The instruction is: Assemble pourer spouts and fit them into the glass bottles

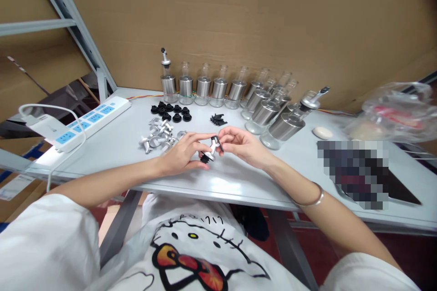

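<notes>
Between both hands, above the table's front half, is a silver pour spout (210, 150) with a ribbed black stopper at its lower end. My left hand (187, 151) grips it from the left, its index finger reaching across to the top. My right hand (241, 144) pinches a small black flap (220, 143) at the spout's upper right end. Left of the hands lie several loose silver spout pieces (159, 134), partly hidden behind my left hand. Behind these sit several black stoppers (176, 117). Small black flaps (218, 119) form a little pile beyond my fingers.
Glass bottles with steel sleeves (220, 87) stand along the back; the leftmost bottle (168, 84) and front right bottle (287, 125) carry spouts. A white power strip (88, 122) lies left. On the right are a white oval object (322, 133), a plastic bag (392, 113) and a blurred-out dark item (358, 173).
</notes>
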### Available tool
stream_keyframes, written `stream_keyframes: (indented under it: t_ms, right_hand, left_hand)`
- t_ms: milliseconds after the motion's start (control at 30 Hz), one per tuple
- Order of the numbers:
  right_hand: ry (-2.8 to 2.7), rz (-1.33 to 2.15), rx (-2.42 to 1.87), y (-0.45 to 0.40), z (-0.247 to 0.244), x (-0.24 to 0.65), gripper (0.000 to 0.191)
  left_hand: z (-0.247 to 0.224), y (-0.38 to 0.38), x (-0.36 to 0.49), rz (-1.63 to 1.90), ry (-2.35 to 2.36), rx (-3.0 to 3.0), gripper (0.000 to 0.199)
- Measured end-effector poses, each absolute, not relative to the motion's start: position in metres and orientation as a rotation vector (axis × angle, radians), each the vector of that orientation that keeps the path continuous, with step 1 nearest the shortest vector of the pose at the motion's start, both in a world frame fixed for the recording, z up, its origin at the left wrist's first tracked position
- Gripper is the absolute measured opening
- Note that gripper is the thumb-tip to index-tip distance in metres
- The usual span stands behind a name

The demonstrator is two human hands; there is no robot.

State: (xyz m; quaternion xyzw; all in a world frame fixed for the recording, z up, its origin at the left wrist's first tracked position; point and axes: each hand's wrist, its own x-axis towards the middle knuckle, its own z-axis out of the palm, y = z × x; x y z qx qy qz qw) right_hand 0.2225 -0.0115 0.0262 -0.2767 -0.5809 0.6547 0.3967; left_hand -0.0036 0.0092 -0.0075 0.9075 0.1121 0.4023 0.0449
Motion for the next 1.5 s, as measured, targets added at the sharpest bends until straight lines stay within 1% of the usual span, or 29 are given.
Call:
stream_keyframes:
  t_ms: [100,267,367,533,733,900,1033,1233,1400,1500]
  right_hand:
    - [-1.368,1.893,-0.692,-0.011,0.026,0.224,0.036]
    - [-1.421,2.183,-0.599,-0.014,0.029,0.228,0.029]
    - [-1.389,2.254,-0.543,-0.014,0.026,0.228,0.032]
    - [-1.365,2.245,-0.461,-0.016,0.022,0.223,0.03]
    - [-1.35,2.192,-0.467,-0.018,0.023,0.219,0.025]
    - [-1.393,2.215,-0.463,-0.016,0.021,0.221,0.028]
    - [-1.434,2.116,-0.504,-0.017,0.02,0.22,0.029]
    - [-1.463,2.037,-0.486,-0.017,0.018,0.218,0.023]
    - [-1.519,2.058,-0.452,-0.015,0.017,0.217,0.034]
    - [-1.502,2.052,-0.462,-0.016,0.018,0.216,0.029]
  left_hand:
    - [-0.008,0.008,-0.004,1.165,0.259,2.743,0.037]
    - [-0.004,0.005,-0.004,1.07,0.136,2.774,0.038]
    - [-0.001,0.004,-0.003,1.088,0.108,2.8,0.038]
    - [-0.002,0.004,-0.003,1.117,0.096,2.8,0.036]
    - [-0.007,0.005,-0.004,1.074,0.161,2.781,0.04]
    - [-0.005,0.003,-0.003,1.075,0.109,2.788,0.036]
    - [-0.003,0.003,-0.002,1.115,0.067,2.789,0.037]
    - [-0.004,0.004,-0.004,1.088,0.144,2.79,0.034]
    - [-0.004,0.002,-0.003,1.16,0.192,2.829,0.036]
    - [-0.005,0.001,-0.002,1.214,0.253,2.88,0.035]
